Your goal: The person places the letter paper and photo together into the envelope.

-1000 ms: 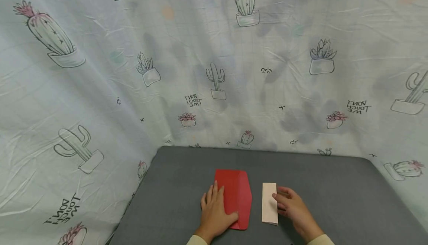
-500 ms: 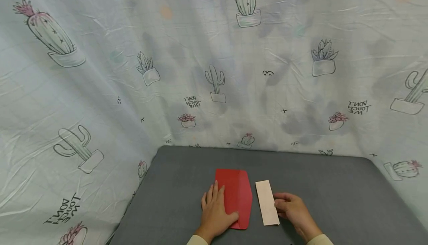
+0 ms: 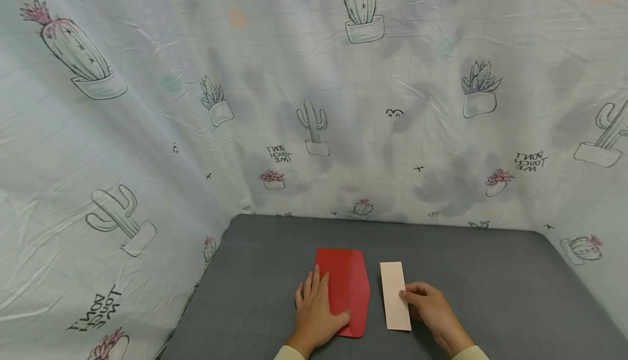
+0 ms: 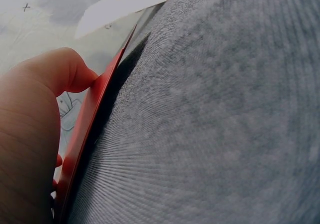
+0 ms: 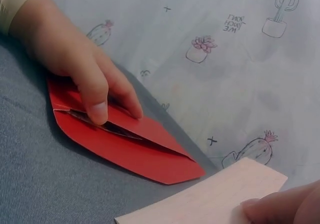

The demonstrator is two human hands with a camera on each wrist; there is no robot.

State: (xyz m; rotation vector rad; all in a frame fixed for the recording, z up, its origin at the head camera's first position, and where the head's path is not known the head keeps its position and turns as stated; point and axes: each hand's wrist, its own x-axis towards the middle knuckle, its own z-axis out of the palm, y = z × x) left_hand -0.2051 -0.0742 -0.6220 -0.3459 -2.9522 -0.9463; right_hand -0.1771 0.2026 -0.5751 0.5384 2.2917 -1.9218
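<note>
A red envelope lies on the grey table with its pointed flap unfolded to the right. My left hand rests on its left part, fingers straight, thumb across the lower part. In the right wrist view that thumb is at the envelope's mouth, where a dark gap shows between flap and pocket. To the right, my right hand pinches a folded cream paper by its right edge, between thumb and fingers. The paper stands apart from the envelope, its top tilted slightly left. The left wrist view shows its pale underside raised off the cloth.
Grey cloth covers the table, whose far edge meets a hanging white curtain printed with cacti. The curtain also runs along the left and right sides.
The paper first swung its top left toward the envelope, then turned partly back upright in my right hand. My left hand and the envelope have stayed put.
</note>
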